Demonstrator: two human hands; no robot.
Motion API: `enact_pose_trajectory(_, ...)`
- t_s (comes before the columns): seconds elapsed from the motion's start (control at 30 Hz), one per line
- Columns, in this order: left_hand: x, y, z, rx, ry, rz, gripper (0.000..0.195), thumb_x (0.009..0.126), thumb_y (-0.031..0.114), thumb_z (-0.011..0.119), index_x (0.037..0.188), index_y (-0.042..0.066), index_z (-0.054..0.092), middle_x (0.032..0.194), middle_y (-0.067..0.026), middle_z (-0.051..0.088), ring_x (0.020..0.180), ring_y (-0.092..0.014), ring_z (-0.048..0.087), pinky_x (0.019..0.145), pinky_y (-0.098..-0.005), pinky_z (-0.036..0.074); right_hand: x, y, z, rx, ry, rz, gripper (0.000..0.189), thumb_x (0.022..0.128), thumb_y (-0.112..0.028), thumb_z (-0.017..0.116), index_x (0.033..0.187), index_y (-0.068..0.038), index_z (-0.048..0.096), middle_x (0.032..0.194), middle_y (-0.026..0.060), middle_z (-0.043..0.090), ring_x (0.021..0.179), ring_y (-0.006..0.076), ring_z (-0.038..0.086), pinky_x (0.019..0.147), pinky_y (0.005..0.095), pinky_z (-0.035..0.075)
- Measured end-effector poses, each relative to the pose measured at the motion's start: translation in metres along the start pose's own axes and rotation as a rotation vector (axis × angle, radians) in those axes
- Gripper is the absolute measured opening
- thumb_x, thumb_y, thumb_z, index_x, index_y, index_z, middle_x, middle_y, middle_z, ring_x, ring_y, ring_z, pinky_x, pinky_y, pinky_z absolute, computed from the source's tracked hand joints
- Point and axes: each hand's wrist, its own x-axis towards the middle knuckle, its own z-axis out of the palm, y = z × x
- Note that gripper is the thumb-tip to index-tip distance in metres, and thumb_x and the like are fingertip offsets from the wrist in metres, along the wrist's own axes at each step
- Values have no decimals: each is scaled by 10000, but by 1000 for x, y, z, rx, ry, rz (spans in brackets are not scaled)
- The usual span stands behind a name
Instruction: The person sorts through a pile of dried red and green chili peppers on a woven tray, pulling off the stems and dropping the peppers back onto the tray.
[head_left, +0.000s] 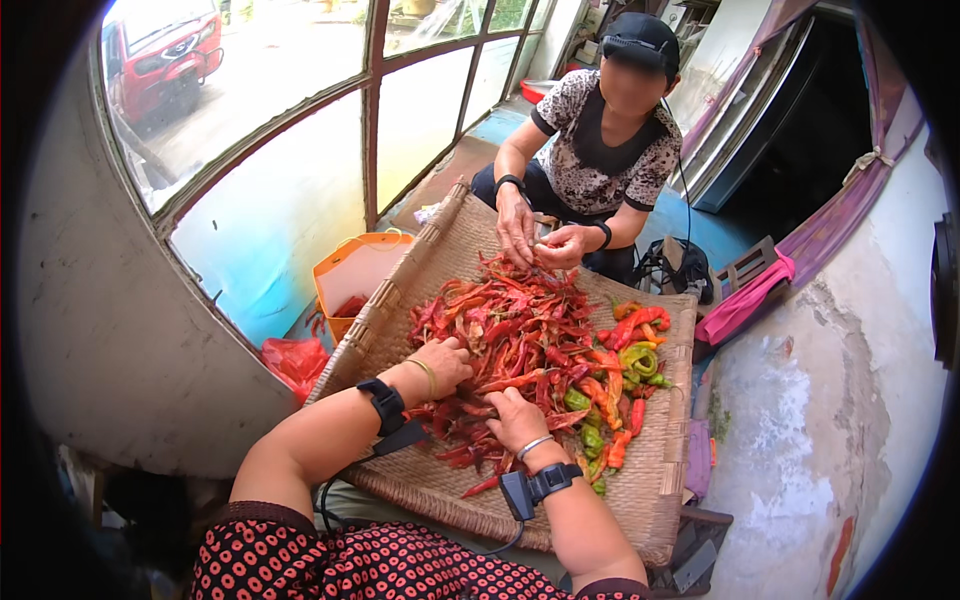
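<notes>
A heap of dried red chilli peppers (517, 330) lies on a woven tray (645, 517) in front of me. My left hand (442, 367) rests at the heap's left side, palm down. Its fingertips are partly hidden, so I cannot tell if they grip a pepper. My right hand (519, 421) reaches into the near part of the heap, fingers apart and touching peppers, with none clearly held. Along the heap's right side lie fresher peppers, among them a curled green pepper (639, 360) and an orange-red pepper (619, 448).
Across the tray, another person (600, 157) holds something small over the heap with both hands. Left of the tray stand an orange-edged bag (360, 259) with red peppers inside and a red plastic bag (296, 364). A pink cloth (746, 300) hangs at the right, near the wall (810, 420).
</notes>
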Motion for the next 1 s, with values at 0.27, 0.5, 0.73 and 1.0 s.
enact_pose_trajectory(0.27, 0, -12, -14, 61, -147, -78, 240, 595, 262, 626, 802, 141, 606, 876, 0, 539, 891, -201, 451, 739, -338, 392, 4, 3, 6, -50, 18, 52, 326, 660, -166, 606, 966, -154, 494, 817, 107, 504, 725, 323, 529, 618, 399, 443)
enact_pose_trajectory(0.5, 4, -9, -10, -179, -185, -6, 240, 635, 278, 596, 771, 81, 590, 764, -89, 585, 781, -263, 531, 698, -351, 430, 9, -8, 11, 727, -125, 149, 183, 717, -81, 573, 887, -45, 515, 651, -4, 527, 506, 61, 478, 464, 191, 405)
enact_pose_trajectory(0.73, -2, -6, -33, -320, 57, -69, 208, 677, 195, 567, 839, 64, 575, 845, -121, 557, 794, -276, 541, 676, -356, 443, 10, -22, -17, 1235, 171, 211, 138, 751, -36, 531, 886, -30, 505, 690, 16, 543, 517, 76, 510, 440, 176, 401)
enact_pose_trajectory(1.0, -1, 13, -36, -662, 354, 70, 263, 718, 199, 583, 936, 55, 553, 834, -115, 556, 764, -263, 548, 653, -331, 446, 10, -12, -23, 1412, 392, 201, 85, 783, -36, 492, 864, -23, 515, 717, 61, 578, 528, 85, 526, 450, 172, 414)
